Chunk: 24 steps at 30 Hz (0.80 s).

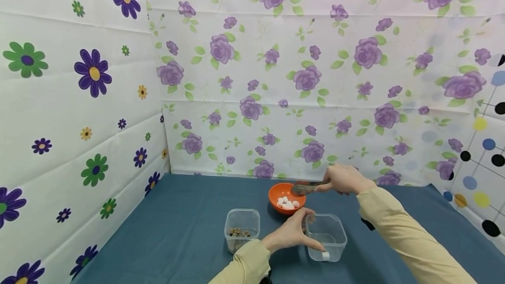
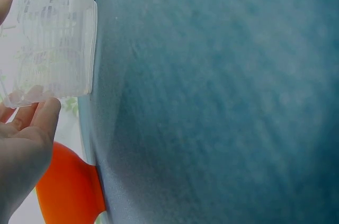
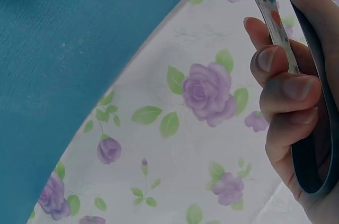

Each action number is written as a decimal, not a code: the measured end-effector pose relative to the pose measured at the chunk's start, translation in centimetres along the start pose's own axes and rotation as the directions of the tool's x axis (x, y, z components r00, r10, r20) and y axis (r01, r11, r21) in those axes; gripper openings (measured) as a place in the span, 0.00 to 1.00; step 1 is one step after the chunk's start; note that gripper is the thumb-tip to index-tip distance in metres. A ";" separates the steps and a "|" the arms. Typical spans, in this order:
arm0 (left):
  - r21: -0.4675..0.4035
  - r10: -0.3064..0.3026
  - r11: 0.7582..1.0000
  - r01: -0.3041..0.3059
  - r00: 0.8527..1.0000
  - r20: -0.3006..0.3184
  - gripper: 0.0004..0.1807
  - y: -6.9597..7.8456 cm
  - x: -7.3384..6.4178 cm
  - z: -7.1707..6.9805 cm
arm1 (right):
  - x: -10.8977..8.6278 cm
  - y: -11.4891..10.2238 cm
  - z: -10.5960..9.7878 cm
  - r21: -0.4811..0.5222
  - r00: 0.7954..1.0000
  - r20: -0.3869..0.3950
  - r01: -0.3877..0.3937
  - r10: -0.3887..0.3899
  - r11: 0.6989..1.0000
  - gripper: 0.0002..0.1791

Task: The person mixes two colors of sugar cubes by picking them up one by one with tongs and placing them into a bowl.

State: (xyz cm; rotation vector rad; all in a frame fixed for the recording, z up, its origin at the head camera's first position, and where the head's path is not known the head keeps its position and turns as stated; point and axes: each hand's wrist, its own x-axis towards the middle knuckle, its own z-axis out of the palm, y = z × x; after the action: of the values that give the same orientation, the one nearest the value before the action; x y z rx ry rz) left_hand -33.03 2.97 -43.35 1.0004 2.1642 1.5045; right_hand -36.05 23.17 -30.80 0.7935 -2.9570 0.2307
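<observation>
My right hand (image 1: 347,179) grips metal tongs (image 1: 303,188) with perforated ends, held over an orange bowl (image 1: 274,203). In the right wrist view, several fingers curl round the tongs (image 3: 283,38), whose arms stand apart at the tips. Small white chunks (image 1: 287,203) lie in the bowl. My left hand (image 1: 291,232) holds a clear plastic container (image 1: 337,242) between thumb and fingers. One white chunk (image 1: 325,256) lies at the bottom of that container. The left wrist view shows the fingers (image 2: 48,113) against the wall of the container (image 2: 58,44).
To the left stands another clear container (image 1: 242,217) with several small brown pieces (image 1: 238,232) in it. A blue-green cloth (image 1: 177,231) covers the table. Behind it hangs a white flowered sheet (image 1: 236,135), close to the bowl and right hand.
</observation>
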 end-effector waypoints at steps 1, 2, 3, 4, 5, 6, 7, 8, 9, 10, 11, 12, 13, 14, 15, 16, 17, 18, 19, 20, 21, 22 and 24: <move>0.000 -0.001 1.000 0.001 1.000 0.001 0.36 0.0 0.0 0.0 | -0.1 0.1 0.0 0.001 1.000 0.004 -0.009 0.009 1.000 0.19; 0.000 -0.001 1.000 0.001 1.000 0.001 0.36 -0.1 0.0 0.0 | -0.3 0.3 0.0 0.001 1.000 0.005 -0.017 0.017 1.000 0.20; -0.001 -0.001 1.000 0.001 1.000 0.001 0.36 -0.1 0.0 0.0 | -0.4 0.5 0.0 0.003 1.000 0.005 -0.021 0.021 1.000 0.20; -0.003 0.000 1.000 0.000 1.000 0.001 0.36 -0.1 0.0 0.0 | -0.7 0.7 0.0 0.006 1.000 0.003 -0.024 0.024 1.000 0.20; -0.004 0.001 1.000 -0.001 1.000 0.001 0.36 -0.1 0.0 0.1 | -1.0 1.0 0.1 0.008 1.000 0.000 -0.025 0.025 1.000 0.22; -0.006 0.002 1.000 -0.002 1.000 0.001 0.36 -0.2 0.0 0.1 | -1.3 1.2 0.1 0.008 1.000 -0.005 -0.026 0.026 1.000 0.23; -0.008 0.004 1.000 -0.004 1.000 0.003 0.36 -0.2 0.0 0.1 | -1.6 1.5 0.1 0.006 1.000 -0.007 -0.025 0.025 1.000 0.24; -0.010 0.005 1.000 -0.005 1.000 0.003 0.36 -0.2 0.0 0.1 | -2.0 1.8 0.1 0.002 1.000 -0.011 -0.025 0.025 1.000 0.25; -0.010 0.006 1.000 -0.006 1.000 0.004 0.36 -0.2 0.0 0.1 | -2.4 2.0 0.0 0.004 1.000 -0.014 -0.022 0.022 1.000 0.25; -0.010 0.007 1.000 -0.007 1.000 0.003 0.36 -0.2 0.1 0.1 | -2.8 2.3 0.0 0.000 1.000 -0.016 -0.022 0.022 1.000 0.25; -0.010 0.007 1.000 -0.007 1.000 0.002 0.36 -0.2 0.1 0.1 | -3.2 2.5 -0.1 -0.004 1.000 -0.013 -0.027 0.026 1.000 0.24; -0.010 0.007 1.000 -0.007 1.000 0.000 0.36 -0.2 0.0 0.1 | -3.6 2.7 -0.2 -0.003 1.000 -0.013 -0.029 0.029 1.000 0.23; -0.009 0.006 1.000 -0.006 1.000 -0.002 0.35 -0.2 0.0 0.1 | -3.9 2.9 -0.3 -0.004 0.999 -0.009 -0.030 0.030 1.000 0.21; -0.006 0.006 1.000 -0.006 1.000 -0.005 0.35 -0.1 0.0 0.1 | -4.2 3.1 -0.4 -0.004 0.999 -0.008 -0.034 0.034 0.999 0.21; -0.004 0.003 1.000 -0.003 1.000 -0.007 0.35 0.0 0.0 0.1 | -4.5 3.2 -0.5 0.000 0.999 -0.005 -0.037 0.037 0.999 0.20; -0.003 0.000 1.000 0.000 1.000 -0.009 0.35 0.0 -0.1 0.1 | -4.8 3.3 -0.6 -0.003 0.999 -0.004 -0.043 0.043 0.999 0.19; -0.002 -0.004 1.000 0.004 1.000 -0.010 0.35 0.1 -0.1 0.1 | -5.1 3.4 -0.7 -0.006 0.999 -0.003 -0.049 0.049 0.999 0.19; -0.002 -0.007 1.000 0.007 1.000 -0.011 0.35 0.2 -0.1 0.1 | -5.3 3.5 -0.7 -0.006 0.999 -0.005 -0.050 0.050 0.999 0.20; -0.002 -0.009 1.000 0.009 1.000 -0.012 0.35 0.2 -0.2 0.1 | -5.6 3.6 -0.8 -0.008 0.999 -0.006 -0.053 0.053 0.999 0.20; -0.003 -0.011 1.000 0.011 1.000 -0.012 0.35 0.3 -0.2 0.1 | -5.8 3.6 -0.9 -0.012 0.998 -0.009 -0.055 0.055 0.998 0.21; -0.007 -0.014 1.000 0.014 1.000 -0.010 0.35 0.3 -0.2 0.1 | -6.0 3.5 -1.0 -0.013 0.999 -0.011 -0.053 0.053 0.998 0.22; -0.008 -0.015 1.000 0.015 1.000 -0.010 0.35 0.4 -0.2 0.1 | -6.2 3.5 -1.0 -0.018 0.999 -0.012 -0.051 0.051 0.999 0.22; -0.014 -0.017 1.000 0.016 1.000 -0.008 0.34 0.3 -0.3 0.1 | -6.6 3.3 -1.2 -0.026 0.999 -0.011 -0.043 0.042 0.999 0.23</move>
State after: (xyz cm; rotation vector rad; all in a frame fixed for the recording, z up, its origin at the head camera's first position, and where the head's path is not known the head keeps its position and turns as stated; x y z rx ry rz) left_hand -32.63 2.90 -43.12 0.9712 2.1596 1.5164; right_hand -31.96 29.47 -30.71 0.7247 -2.9630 0.1969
